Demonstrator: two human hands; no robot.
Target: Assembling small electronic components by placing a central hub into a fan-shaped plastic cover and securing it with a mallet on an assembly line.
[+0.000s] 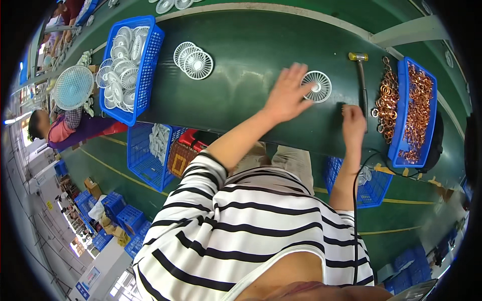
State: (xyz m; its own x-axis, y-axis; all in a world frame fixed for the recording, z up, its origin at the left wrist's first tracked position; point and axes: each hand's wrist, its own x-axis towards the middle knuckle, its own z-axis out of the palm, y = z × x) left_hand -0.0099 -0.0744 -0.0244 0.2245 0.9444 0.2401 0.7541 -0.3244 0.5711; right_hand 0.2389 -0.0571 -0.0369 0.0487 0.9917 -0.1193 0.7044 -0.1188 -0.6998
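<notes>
A white round fan grille (324, 93) lies flat on the green work table (241, 45). My left hand (289, 96) is open with fingers spread at the grille's left side, its thumb reaching over the rim. To the right, my right hand (353, 120) is closed, its fingertips pinched together close to the tabletop; whatever they may hold is too small to make out. Just beside that hand lies a hammer (362, 75) with a yellow head and a dark handle. Several copper-coloured rings (387, 100) are heaped farther right.
A blue tray (400, 120) of copper rings stands at the right end. At the left, a blue basket (150, 75) holds many white grilles; several stacked grilles (198, 65) lie near it. Blue crates (145, 160) sit below the table edge. A co-worker (65, 125) is at far left.
</notes>
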